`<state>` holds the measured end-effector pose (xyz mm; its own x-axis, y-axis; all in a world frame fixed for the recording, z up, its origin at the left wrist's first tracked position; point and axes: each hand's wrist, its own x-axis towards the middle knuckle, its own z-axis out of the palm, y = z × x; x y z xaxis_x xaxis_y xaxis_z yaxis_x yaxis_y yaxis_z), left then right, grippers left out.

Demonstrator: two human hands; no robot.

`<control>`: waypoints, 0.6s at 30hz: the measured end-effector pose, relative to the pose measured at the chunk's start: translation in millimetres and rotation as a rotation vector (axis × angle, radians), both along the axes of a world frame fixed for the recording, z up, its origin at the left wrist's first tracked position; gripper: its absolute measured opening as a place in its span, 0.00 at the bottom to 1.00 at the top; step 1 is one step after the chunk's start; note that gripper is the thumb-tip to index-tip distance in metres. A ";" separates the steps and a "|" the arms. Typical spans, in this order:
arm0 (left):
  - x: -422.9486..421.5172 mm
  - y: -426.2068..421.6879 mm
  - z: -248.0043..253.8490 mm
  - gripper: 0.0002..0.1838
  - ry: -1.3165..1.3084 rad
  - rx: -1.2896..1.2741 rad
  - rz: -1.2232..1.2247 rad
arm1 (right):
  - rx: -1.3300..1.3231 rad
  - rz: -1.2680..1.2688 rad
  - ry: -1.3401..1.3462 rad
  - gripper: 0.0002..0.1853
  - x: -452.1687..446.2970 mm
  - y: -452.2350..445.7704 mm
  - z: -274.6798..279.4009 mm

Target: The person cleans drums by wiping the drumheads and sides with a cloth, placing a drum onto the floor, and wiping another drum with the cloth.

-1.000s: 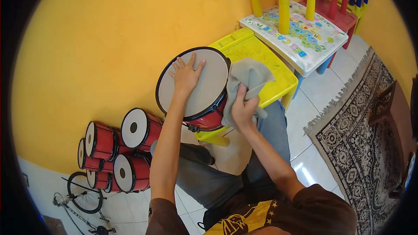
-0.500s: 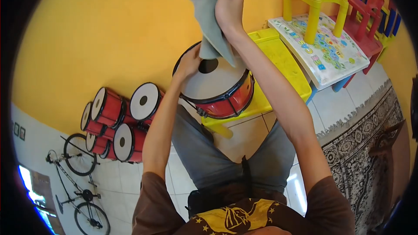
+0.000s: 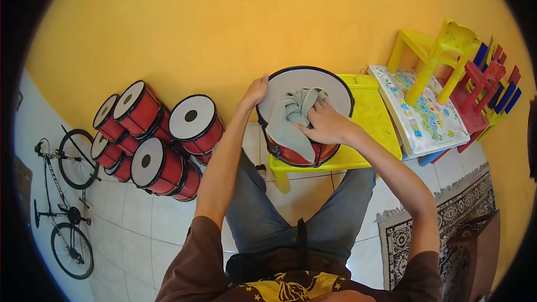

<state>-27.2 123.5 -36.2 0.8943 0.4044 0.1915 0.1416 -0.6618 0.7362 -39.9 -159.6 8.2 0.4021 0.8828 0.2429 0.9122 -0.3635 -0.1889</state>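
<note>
Drum (image 3: 327, 81) on the table's (image 3: 373, 114) left end; left hand (image 3: 257, 91) at its left rim, finger closure unclear. Bunched cloth (image 3: 295, 113) lies beneath the right hand's (image 3: 329, 124) half-open fingers, one corner over the near rim.

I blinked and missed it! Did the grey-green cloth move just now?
Yes. Against the yellow plastic table, the cloth came down: it was up past its far edge, now it's on the round white drumhead.
</note>
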 end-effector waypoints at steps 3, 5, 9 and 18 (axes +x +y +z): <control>11.7 12.8 -17.7 0.30 -0.122 -0.087 -0.058 | -0.108 -0.093 -0.045 0.53 17.4 35.7 -3.5; 15.5 23.8 -24.8 0.28 -0.079 -0.182 -0.196 | -0.022 -0.161 -0.009 0.52 39.6 59.4 -14.1; -20.7 -4.2 9.3 0.23 -0.304 0.179 -0.432 | 0.001 -0.229 -0.039 0.45 86.7 79.2 -17.6; 5.8 0.2 -26.0 0.20 -0.176 -0.225 -0.023 | -0.249 -0.279 -0.290 0.32 -28.5 25.5 37.9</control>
<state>-21.4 123.7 -62.1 0.8648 0.4340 0.2526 -0.0148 -0.4807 0.8768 -68.3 -134.0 46.1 0.5791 0.7963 0.1750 0.7754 -0.6042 0.1836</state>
